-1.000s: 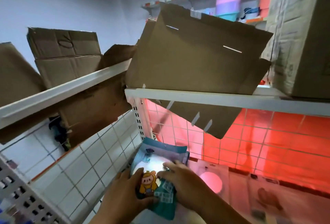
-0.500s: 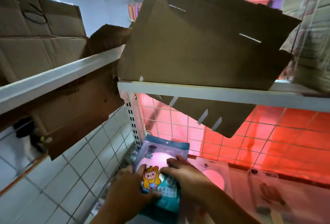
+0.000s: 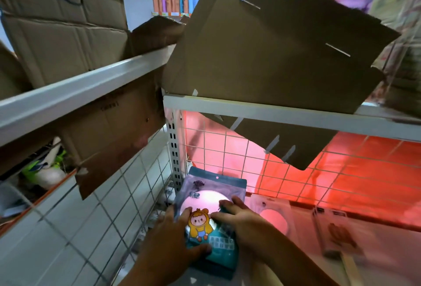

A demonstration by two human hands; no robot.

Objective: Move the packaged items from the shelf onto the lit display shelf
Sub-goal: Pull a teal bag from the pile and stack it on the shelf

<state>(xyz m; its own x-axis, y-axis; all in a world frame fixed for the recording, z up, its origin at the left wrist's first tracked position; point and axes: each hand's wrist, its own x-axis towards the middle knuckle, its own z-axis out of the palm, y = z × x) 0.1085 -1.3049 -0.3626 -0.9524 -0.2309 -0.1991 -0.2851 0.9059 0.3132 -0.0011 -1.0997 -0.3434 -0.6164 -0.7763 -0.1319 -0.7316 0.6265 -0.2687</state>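
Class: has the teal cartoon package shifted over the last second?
No, not clearly: the teal package still lies beside the foot of the white slotted post.

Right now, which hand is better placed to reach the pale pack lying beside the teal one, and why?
Likely the right hand: it holds the right side of the teal pack, next to the pale pack. The left hand grips its far side.

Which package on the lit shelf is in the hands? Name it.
The teal package with the cartoon figure, leftmost: left hand and right hand hold it. The round-window package and far-right package lie untouched.
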